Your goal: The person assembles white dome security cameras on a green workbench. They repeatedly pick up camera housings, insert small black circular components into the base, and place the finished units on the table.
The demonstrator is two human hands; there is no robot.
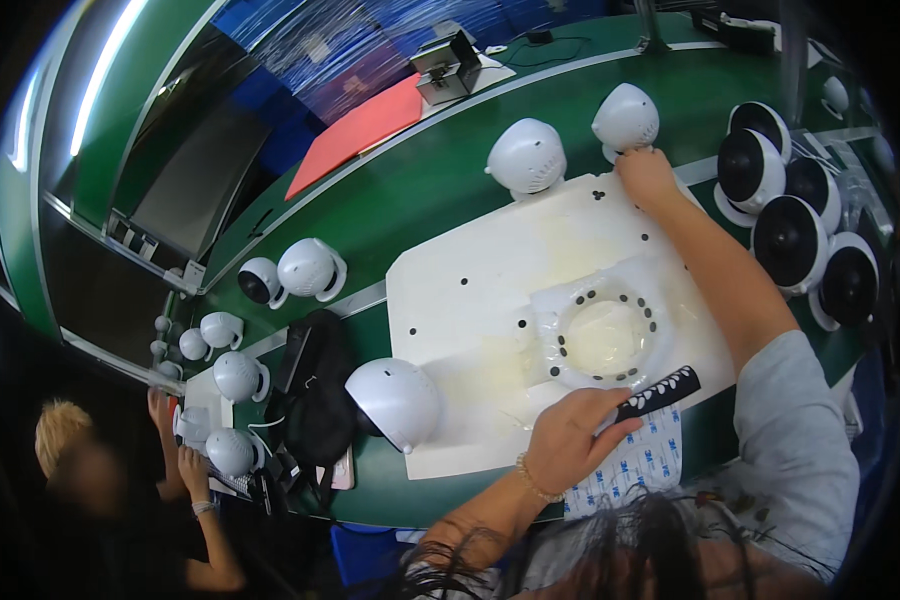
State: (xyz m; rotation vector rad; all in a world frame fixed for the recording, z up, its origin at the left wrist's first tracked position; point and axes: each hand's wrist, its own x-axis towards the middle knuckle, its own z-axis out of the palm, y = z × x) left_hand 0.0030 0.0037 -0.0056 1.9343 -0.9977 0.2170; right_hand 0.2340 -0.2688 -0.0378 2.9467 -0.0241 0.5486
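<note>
My left hand (pixel 573 440) is closed on a black strip (pixel 662 393) dotted with white oval gaps, held over the near edge of the white sheet. Under that strip lies backing paper with blue print (pixel 625 462). Stretched to the far right, my right hand (pixel 647 177) has its fingers curled at the base of a white rounded device (pixel 627 118); the fingertips are hidden. A similar white device (pixel 527 158) stands left of it. A clear plastic ring (pixel 660 345) with small black round pads around it rests on the white sheet (pixel 450 330).
Several white devices with black faces (pixel 788 245) crowd the right side. Another white device (pixel 395 402) sits at the sheet's left edge, beside a black bag (pixel 320 390). A co-worker (pixel 80 480) handles devices at the lower left. A metal box (pixel 446 68) stands at the back.
</note>
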